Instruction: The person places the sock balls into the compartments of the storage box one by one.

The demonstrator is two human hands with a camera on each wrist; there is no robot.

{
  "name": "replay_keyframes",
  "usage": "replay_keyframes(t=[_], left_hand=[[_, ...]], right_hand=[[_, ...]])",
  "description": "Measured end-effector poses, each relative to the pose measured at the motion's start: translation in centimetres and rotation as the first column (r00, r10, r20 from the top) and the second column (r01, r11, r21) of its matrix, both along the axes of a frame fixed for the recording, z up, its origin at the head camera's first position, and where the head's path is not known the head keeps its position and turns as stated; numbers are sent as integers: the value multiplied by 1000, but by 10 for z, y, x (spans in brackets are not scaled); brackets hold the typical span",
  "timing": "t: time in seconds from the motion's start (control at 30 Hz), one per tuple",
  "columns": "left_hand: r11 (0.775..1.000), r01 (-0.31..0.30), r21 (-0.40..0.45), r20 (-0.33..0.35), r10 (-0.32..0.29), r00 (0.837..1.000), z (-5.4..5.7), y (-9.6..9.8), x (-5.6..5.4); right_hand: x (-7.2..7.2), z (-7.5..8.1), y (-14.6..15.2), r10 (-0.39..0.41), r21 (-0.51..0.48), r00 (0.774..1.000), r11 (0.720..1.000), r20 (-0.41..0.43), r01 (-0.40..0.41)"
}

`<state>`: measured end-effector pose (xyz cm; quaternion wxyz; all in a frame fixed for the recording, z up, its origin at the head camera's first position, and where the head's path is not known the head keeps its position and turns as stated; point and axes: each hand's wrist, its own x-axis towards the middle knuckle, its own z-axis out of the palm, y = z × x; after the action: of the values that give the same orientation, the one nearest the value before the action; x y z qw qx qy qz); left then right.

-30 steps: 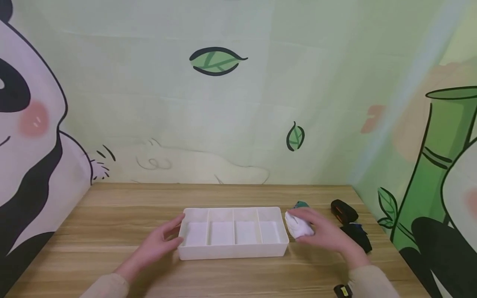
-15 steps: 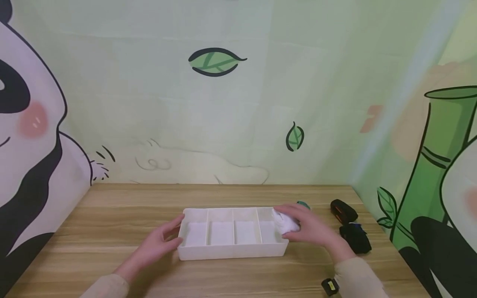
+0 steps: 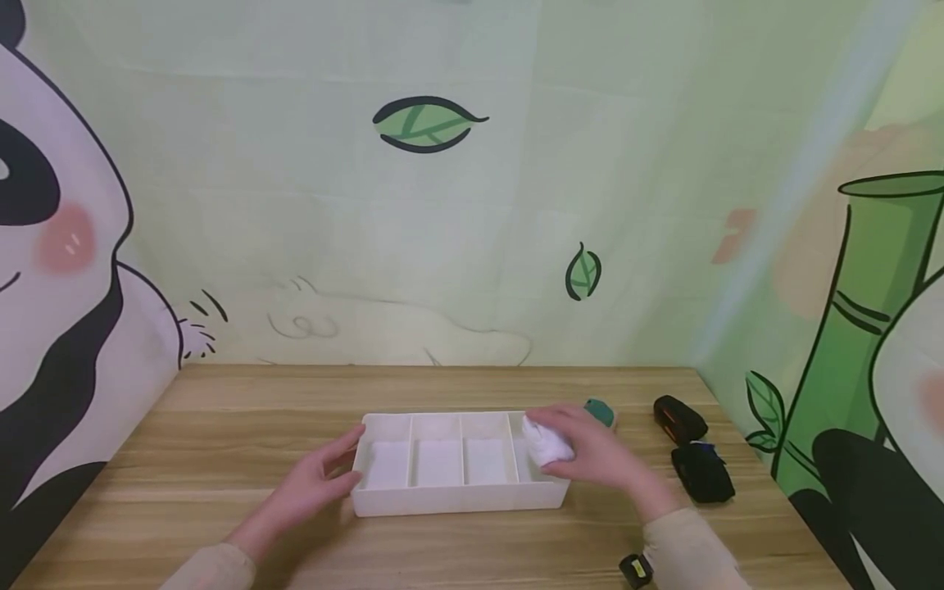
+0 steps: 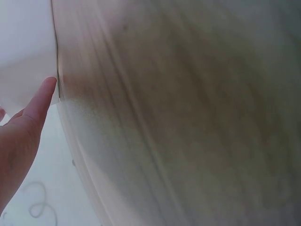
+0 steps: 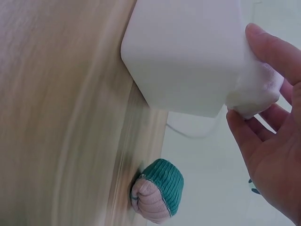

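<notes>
A white box with several compartments in a row lies on the wooden table. My left hand rests against its left end, with thumb and fingers extended along that wall. In the left wrist view a finger touches the white wall. My right hand pinches a rolled-up white sock between thumb and fingers, over the rightmost compartment. Seen from the right wrist, the sock is at the box's rim. Behind the right hand lies a rolled-up green and pink ribbed sock.
At the table's right side lie a black bundle with orange trim and another black bundle. A printed backdrop stands behind the table. A small black device is by the right sleeve.
My right hand has carried the white sock leftward, from beside the box to over its rightmost compartment. More of the green sock now shows. My left hand and the box stay put.
</notes>
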<state>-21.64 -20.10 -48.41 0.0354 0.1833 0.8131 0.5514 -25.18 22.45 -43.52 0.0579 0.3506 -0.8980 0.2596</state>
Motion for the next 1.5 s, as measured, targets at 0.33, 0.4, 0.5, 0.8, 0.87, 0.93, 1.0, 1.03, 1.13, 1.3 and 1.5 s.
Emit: replay_keyframes(t=[0.33,0.4,0.5,0.8,0.87,0.93,1.0,1.03,1.13,1.3,1.5], left_hand=[[1000,-7,6,31,7,1000,1,-1,1],[1000,-8,8,34,8,999,1,-1,1],[1000,-10,11,38,10,999,1,0,1],[1000,-9,8,37,8,999,1,0,1],[1000,-10,6,39,9,999,1,-1,1],[1000,-10,10,41,9,999,1,0,1],[1000,-11,13,40,10,999,0,0,1],[1000,-10,15,39,10,999,0,0,1],[1000,-9,19,38,8,999,0,0,0],[1000,-8,10,33,8,999,-1,0,-1],[1000,-4,7,31,4,1000,-1,0,0]], right_hand=[[0,-4,-7,-16,3,999,1000,-32,16],[0,-5,-8,-21,4,999,1000,-32,21],[-1,-6,-9,-35,11,999,999,-19,35],[-3,-10,-12,-56,47,998,997,-12,56],[-3,-10,-12,-46,50,999,998,-22,47],[-3,-10,-12,-38,55,999,998,-35,40],[-3,-10,-11,-33,62,998,997,-51,36],[-3,-10,-11,-31,64,998,997,-60,35],[-3,-9,-10,-32,57,996,998,-78,36],[1,-7,-5,-44,15,994,999,-104,46],[6,-4,5,-65,-22,990,998,-123,63]])
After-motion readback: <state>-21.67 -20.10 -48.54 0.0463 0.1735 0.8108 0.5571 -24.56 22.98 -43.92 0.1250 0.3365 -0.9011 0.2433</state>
